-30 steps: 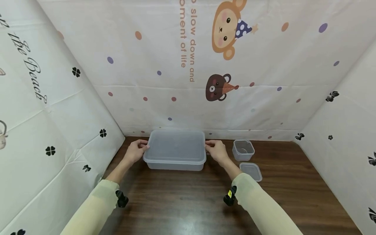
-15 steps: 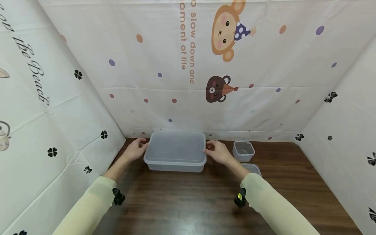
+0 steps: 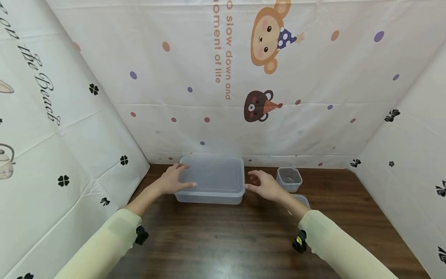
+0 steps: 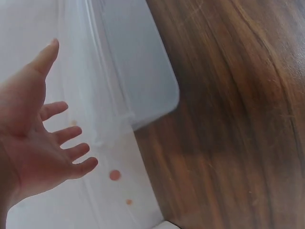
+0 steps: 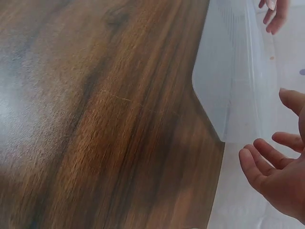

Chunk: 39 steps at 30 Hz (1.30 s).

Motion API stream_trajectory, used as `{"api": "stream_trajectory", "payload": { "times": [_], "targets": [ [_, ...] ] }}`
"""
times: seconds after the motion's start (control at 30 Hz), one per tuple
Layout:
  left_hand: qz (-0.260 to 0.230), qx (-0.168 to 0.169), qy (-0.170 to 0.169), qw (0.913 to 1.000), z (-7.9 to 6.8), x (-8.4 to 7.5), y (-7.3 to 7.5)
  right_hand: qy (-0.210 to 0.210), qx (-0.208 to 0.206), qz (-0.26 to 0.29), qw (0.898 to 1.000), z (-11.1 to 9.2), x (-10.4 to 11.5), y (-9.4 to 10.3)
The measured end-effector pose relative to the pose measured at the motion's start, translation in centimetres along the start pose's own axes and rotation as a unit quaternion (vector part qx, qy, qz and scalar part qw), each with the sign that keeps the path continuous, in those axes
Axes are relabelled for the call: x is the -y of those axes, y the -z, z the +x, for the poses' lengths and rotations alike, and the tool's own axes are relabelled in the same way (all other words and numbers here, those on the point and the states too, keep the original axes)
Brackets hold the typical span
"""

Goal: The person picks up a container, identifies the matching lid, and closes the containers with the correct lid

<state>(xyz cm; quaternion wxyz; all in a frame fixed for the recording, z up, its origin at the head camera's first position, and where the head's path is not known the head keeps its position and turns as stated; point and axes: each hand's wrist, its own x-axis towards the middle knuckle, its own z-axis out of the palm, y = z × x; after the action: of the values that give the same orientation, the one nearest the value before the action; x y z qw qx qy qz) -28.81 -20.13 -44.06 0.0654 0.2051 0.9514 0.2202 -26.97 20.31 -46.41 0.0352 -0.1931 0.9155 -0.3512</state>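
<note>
A large translucent plastic box (image 3: 209, 198) with its lid (image 3: 216, 174) on stands against the back wall. My left hand (image 3: 172, 180) is over the lid's left end, fingers and thumb spread; the left wrist view shows this hand (image 4: 38, 129) with nothing in its grasp, apart from the box (image 4: 143, 62). Just off the box's right side is my right hand (image 3: 265, 186), its fingers loosely bent and holding nothing. The right wrist view has the same hand (image 5: 281, 167) beside the box's (image 5: 224, 71) end, a small gap between them.
Right of my right hand stands a small clear open container (image 3: 290, 180). Its small square lid (image 3: 302, 200) lies in front of it, partly hidden by my right forearm. Printed cloth walls (image 3: 223, 128) enclose the brown wooden table (image 3: 216, 240) at the back and both sides.
Both hands have come away from the box's ends. My left hand has risen and shifted right over the lid, its fingers spreading. My right hand has drawn back rightward. The box stays put.
</note>
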Motion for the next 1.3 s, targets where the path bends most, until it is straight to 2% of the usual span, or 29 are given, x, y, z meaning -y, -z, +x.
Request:
{"api": "stream_trajectory", "payload": {
  "times": [0.1, 0.27, 0.37, 0.6, 0.87, 1.07, 1.3],
  "targets": [
    [0.016, 0.005, -0.013, 0.9998, -0.2, -0.9, -0.2, 0.007, 0.005, -0.003, 1.0, -0.2, 0.2, -0.1],
    [0.045, 0.0, -0.013, 0.9989, -0.3, -2.2, -0.6, 0.03, 0.014, -0.015, 0.999, -0.8, 0.9, 0.0],
    [0.049, -0.002, -0.024, 0.9985, -0.3, -2.9, -0.8, 0.045, 0.022, -0.039, 0.998, -1.4, 1.2, 0.3],
    [0.056, 0.009, -0.05, 0.9971, -0.4, -4.4, -0.9, 0.052, 0.046, -0.089, 0.994, -2.6, 1.5, 1.4],
    [0.069, 0.007, -0.086, 0.9939, -0.6, -5.9, -1.3, 0.087, 0.046, -0.112, 0.989, -3.6, 1.2, 1.5],
    [0.092, 0.006, -0.095, 0.9912, -0.6, -6.9, -1.6, 0.111, 0.032, -0.131, 0.985, -4.9, 0.4, 1.4],
    [0.078, 0.011, -0.095, 0.9923, -0.8, -7.8, -1.8, 0.128, 0.02, -0.148, 0.981, -6.4, 0.1, 2.0]
  ]
}}
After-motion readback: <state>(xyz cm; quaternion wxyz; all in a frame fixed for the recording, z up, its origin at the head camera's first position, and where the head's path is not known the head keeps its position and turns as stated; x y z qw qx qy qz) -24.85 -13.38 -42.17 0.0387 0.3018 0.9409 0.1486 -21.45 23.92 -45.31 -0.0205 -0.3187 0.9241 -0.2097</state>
